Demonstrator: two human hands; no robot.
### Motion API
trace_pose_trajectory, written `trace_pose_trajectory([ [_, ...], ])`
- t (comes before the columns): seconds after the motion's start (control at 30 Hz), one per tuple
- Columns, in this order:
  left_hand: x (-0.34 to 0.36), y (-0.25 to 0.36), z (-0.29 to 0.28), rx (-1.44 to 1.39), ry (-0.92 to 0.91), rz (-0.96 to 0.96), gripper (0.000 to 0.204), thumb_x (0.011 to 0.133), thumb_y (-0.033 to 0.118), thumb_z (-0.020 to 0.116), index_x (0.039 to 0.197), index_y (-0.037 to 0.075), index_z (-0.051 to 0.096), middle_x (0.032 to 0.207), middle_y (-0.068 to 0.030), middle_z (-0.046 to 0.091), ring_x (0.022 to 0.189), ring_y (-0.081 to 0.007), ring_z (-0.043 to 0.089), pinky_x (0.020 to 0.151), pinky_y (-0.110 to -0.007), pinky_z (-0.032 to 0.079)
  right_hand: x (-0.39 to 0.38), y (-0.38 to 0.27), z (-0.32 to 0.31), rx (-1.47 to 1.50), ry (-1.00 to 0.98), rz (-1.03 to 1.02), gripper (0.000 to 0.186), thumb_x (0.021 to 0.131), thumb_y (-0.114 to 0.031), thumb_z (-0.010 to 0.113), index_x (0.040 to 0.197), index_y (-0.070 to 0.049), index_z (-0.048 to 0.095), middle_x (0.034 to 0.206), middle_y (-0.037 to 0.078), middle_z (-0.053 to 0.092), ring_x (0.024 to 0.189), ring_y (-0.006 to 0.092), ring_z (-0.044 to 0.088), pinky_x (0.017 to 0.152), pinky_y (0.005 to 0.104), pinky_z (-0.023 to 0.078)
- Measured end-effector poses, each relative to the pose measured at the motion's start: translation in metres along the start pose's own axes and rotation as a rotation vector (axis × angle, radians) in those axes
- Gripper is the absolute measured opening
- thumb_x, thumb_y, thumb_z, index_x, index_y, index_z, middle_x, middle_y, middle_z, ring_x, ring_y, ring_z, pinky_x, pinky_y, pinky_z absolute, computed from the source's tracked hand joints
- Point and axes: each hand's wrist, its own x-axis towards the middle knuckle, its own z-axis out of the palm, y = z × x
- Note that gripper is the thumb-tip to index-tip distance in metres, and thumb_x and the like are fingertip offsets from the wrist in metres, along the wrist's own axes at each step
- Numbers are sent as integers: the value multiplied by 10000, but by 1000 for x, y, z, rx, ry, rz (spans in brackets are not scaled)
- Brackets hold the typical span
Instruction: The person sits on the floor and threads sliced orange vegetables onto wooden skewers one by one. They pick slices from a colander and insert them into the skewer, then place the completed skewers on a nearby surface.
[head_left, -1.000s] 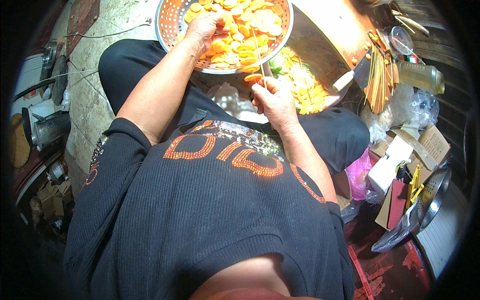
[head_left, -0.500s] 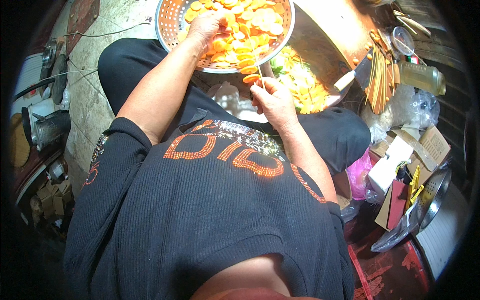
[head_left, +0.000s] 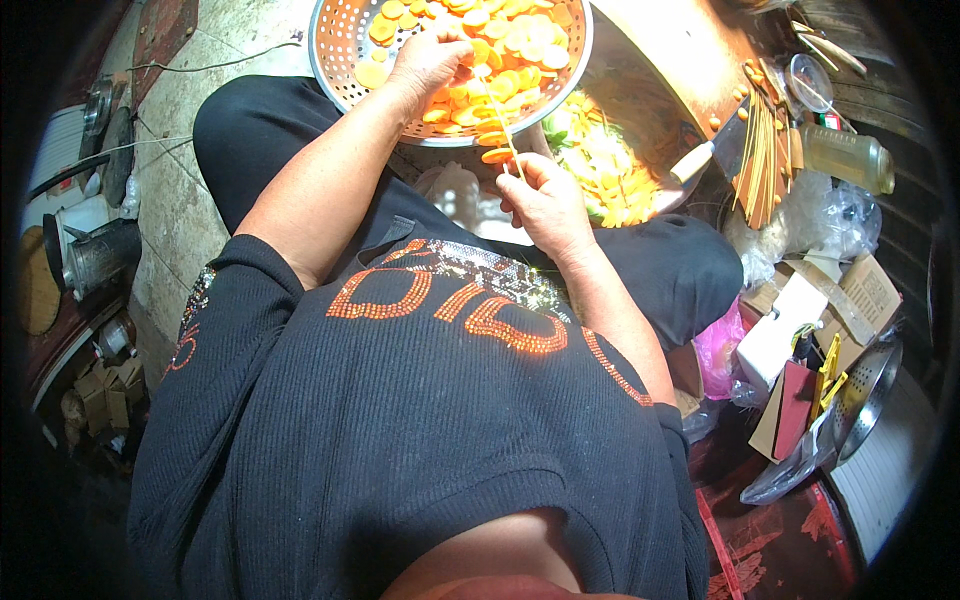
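Observation:
My right hand (head_left: 548,203) pinches the near end of a thin wooden skewer (head_left: 503,118). A few orange carrot slices (head_left: 496,156) are threaded on it, spaced apart just above my fingers. Over the metal colander (head_left: 335,50), my left hand (head_left: 428,68) has its fingers closed round what looks like a carrot slice near the skewer's far end; glare and the fingers partly hide it. Many loose carrot slices (head_left: 530,45) fill the colander, which sits beyond my knees.
Right of the colander, a large basin holds cut orange and green vegetables (head_left: 605,165). Farther right lie a knife with a pale handle (head_left: 692,162), a bundle of skewers (head_left: 762,165) and a jar (head_left: 848,160). Cardboard boxes (head_left: 865,290) and a pink bag (head_left: 718,350) stand beside my right knee.
My left hand has shifted slightly right, its fingers now by the skewer's far end. The skewer and my right hand have moved a little left.

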Motion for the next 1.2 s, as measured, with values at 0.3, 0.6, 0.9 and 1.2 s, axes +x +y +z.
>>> trace_pose_trajectory([
  [0.3, 4, -2, 0, 33, 13, -28, 100, 798, 73, 581, 887, 28, 570, 800, -71, 604, 660, -155, 588, 592, -280, 484, 2, -3, 0, -104, -9, 4, 211, 822, -147, 597, 999, -35, 628, 704, 13, 610, 614, 77, 567, 577, 241, 475],
  [0.6, 7, -3, 3, 12, 10, -39, 101, 797, 65, 572, 890, 25, 572, 788, -68, 599, 645, -156, 586, 597, -271, 499, 4, -1, 1, -214, -7, -49, 227, 825, -183, 602, 1002, -44, 627, 684, 36, 618, 609, 104, 581, 603, 267, 482],
  [0.9, 11, -6, -2, -170, 14, -106, 95, 824, 122, 583, 896, 61, 587, 798, -50, 609, 665, -150, 596, 613, -289, 517, 3, 1, 0, -269, 4, -75, 233, 821, -193, 595, 995, -42, 625, 691, 52, 627, 615, 127, 593, 623, 285, 488],
  [1.2, 6, 1, -7, -190, 45, -122, 75, 844, 113, 571, 894, 59, 564, 838, -41, 600, 706, -165, 605, 665, -335, 545, -3, -6, -2, 40, 26, -35, 127, 872, -125, 569, 951, -28, 587, 664, 4, 564, 531, 59, 495, 467, 189, 402],
])
